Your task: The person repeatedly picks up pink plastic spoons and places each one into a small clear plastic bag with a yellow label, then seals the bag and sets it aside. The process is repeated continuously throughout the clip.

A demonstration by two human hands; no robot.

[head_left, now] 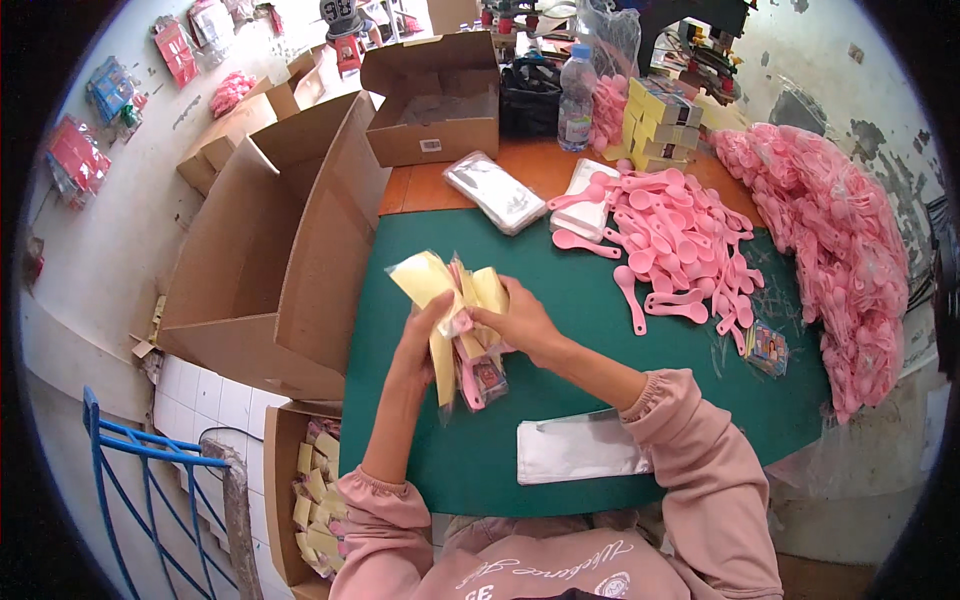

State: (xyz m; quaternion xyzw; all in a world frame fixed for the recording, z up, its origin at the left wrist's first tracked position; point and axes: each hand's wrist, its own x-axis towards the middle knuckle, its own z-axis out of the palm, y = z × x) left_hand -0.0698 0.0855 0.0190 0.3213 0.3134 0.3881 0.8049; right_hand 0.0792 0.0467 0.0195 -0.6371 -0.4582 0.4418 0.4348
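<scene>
Sweatshirt (515,550) (white lettering (595,556)), handheld packets (466,345)

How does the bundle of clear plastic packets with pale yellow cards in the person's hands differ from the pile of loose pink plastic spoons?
The bundle is held up by the left hand and right hand; the pile lies spread out, untouched.
The bundle mixes pale yellow, pink and clear film; the pile is almost all pink.
The bundle is smaller, the pile larger.
Both show pink plastic.
</scene>
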